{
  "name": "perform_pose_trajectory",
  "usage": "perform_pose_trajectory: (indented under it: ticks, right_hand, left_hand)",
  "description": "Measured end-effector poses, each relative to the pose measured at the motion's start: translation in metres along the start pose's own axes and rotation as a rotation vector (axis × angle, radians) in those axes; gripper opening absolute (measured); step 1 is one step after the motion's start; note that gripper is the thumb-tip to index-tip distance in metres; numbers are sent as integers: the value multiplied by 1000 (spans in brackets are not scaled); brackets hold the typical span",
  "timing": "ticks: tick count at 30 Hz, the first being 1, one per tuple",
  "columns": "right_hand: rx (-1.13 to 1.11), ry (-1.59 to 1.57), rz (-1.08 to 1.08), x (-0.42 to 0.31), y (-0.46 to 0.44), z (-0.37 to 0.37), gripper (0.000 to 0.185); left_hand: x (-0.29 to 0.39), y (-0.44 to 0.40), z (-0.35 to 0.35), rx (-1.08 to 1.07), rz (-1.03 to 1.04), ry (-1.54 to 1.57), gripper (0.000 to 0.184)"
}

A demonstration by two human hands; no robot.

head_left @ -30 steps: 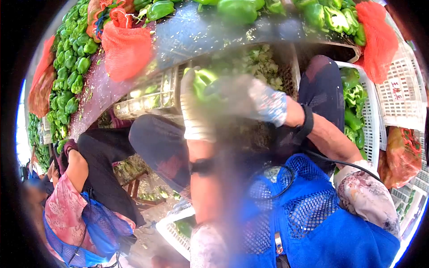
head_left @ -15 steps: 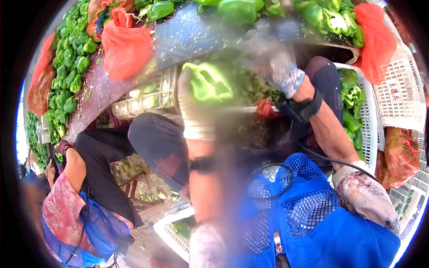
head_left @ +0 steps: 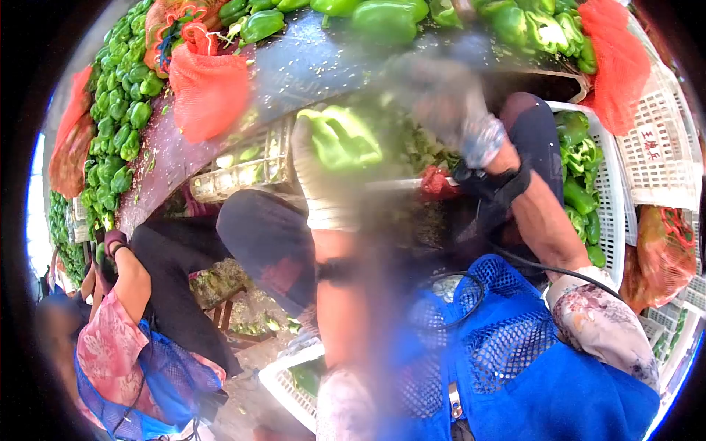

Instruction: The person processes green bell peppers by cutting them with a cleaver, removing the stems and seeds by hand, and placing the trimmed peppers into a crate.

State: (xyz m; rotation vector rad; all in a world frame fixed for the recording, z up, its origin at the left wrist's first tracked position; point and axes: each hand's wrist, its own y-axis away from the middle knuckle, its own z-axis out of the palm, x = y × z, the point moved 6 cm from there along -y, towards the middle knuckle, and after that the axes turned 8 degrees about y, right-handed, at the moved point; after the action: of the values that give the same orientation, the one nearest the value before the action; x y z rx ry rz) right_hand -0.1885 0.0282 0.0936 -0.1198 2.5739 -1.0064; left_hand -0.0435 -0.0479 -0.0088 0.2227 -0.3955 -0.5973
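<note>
My left hand point(head_left: 322, 192), in a white glove, is closed around a cut-open green bell pepper point(head_left: 342, 138) whose pale hollow inside faces up. To the right of the pepper is my right hand point(head_left: 445, 95), in a patterned glove. Motion and a smear on the lens blur its fingers, so what they hold, if anything, does not show. Below the hands, a container of green scraps point(head_left: 430, 151) is partly visible, with a red bit of netting point(head_left: 438, 182) near it. Whole green peppers point(head_left: 390, 18) lie on the dark tabletop point(head_left: 294, 62) beyond.
Red mesh bags point(head_left: 209, 92) lie on the table. A white basket of peppers point(head_left: 607, 198) stands at my right, near a stacked white crate point(head_left: 658, 147). A co-worker point(head_left: 121, 331) sits at my left by a long heap of peppers point(head_left: 118, 110).
My right hand has shifted slightly left and remains blurred. My left hand keeps hold of the pepper in nearly the same spot. The view has shifted slightly.
</note>
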Motion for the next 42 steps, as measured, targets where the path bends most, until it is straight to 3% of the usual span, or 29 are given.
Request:
perform_pose_trajectory:
  ticks: [3,4,6,9,10,11,12,13,15,18,19,20,21,23,26,27,29,30,31,32,33,35,37,38,39,40,42]
  right_hand:
    - [-111,314,339,68,2,11,57]
    - [-202,507,213,56,4,17,58]
    - [-247,570,39,27,16,39,46]
    - [-18,-26,80,13,41,82,29]
    - [104,-252,103,22,50,88,24]
    - [34,21,59,10,35,64,22]
    - [20,-97,94,10,34,55,21]
    - [8,-217,127,10,33,50,21]
    - [-262,133,143,-17,3,14,21]
    - [-367,365,103,-25,1,29,17]
    - [-142,257,-4,-23,2,22,10]
    - [-197,382,51,-3,0,29,11]
    - [-251,512,111,19,-5,28,13]
    - [-298,436,190,38,-8,15,25]
    - [-290,-132,271,8,-11,-10,55]
    - [-304,-260,327,-6,-13,-16,62]
    - [-332,-310,473,-27,-9,-18,60]
    - [-299,-311,518,-30,-2,-23,56]
    - [-130,-397,444,-19,13,-36,47]
    - [27,-469,352,-10,29,-49,39]
    - [88,-450,351,3,41,-72,40]
    - [145,-193,562,45,67,-130,42]
    - [161,226,800,85,99,-187,45]
    - [191,489,790,98,111,-208,55]
    - [182,652,831,106,127,-225,57]
    - [171,817,869,112,143,-240,58]
    - [187,602,929,117,155,-245,53]
  left_hand:
    - [19,2,17,16,191,-100,33]
    - [26,3,31,-32,269,-203,31]
    - [31,31,63,119,780,-527,32]
    - [-4,28,85,-137,606,-733,33]
    - [1,13,69,-175,471,-565,32]
    - [7,-1,52,-189,339,-395,32]
    - [5,1,51,-208,253,-405,34]
    - [-4,13,57,-171,234,-355,33]
    - [-15,20,67,-153,251,-372,33]
    - [-13,14,61,-181,261,-487,35]
    - [-11,19,60,-190,205,-455,35]
    - [-9,23,59,-202,150,-418,36]
    - [0,27,55,-113,223,-437,36]
    - [26,35,58,-90,229,-345,34]
    - [63,24,44,69,490,-484,39]
    - [44,23,64,-81,354,-502,41]
    - [5,39,93,-157,316,-649,47]
    - [-15,32,96,-109,257,-494,56]
    - [-36,31,114,-234,233,-632,65]
    - [-54,33,133,-333,206,-722,62]
    - [-70,35,152,-425,145,-784,58]
    - [-83,22,179,-545,187,-986,53]
    - [-71,-24,183,-526,693,-1450,51]
    - [-68,-45,185,-481,954,-1690,52]
    - [-64,-75,183,-281,827,-1585,70]
    - [-67,-94,182,-215,807,-1696,72]
    - [-72,-120,175,-73,761,-1912,77]
